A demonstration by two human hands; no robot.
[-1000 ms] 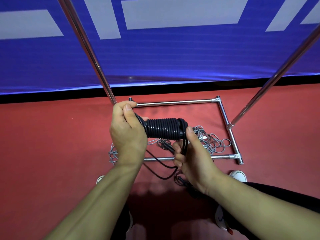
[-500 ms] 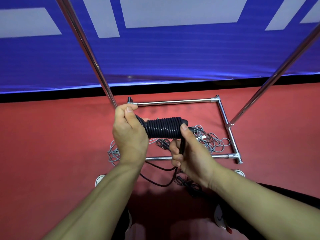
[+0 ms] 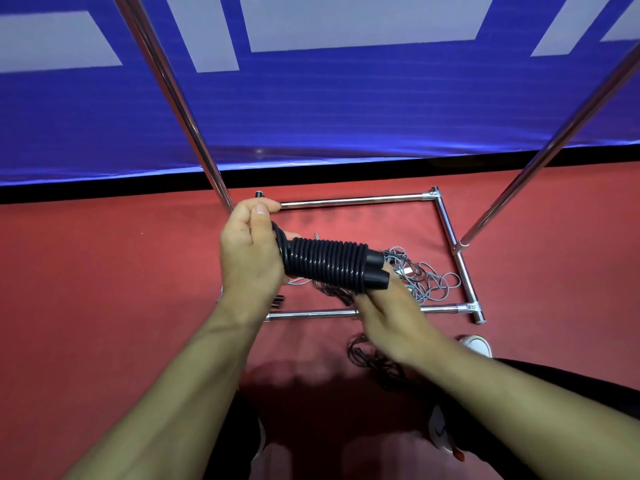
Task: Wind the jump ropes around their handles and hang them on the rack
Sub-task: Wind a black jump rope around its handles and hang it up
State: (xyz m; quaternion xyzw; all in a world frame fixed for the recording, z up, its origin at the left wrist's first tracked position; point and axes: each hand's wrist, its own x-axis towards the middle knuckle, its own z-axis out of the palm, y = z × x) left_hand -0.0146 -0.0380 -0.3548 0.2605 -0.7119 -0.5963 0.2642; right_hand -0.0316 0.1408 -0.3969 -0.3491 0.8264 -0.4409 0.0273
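From the head camera we see the left hand wrapped around one end of the black jump rope, whose cord is wound in tight coils around its 2 handles. The bundle is held in the air above the rack, tilted with the handle ends pointing down to the right. The right hand sits just below those handle ends; it is blurred, and we cannot tell whether its fingers grip anything. A grey rope lies tangled on the red floor inside the rack's base, and a loose dark cord lies on the floor just below the right wrist. 2 slanted metal poles rise from the base before a blue banner.
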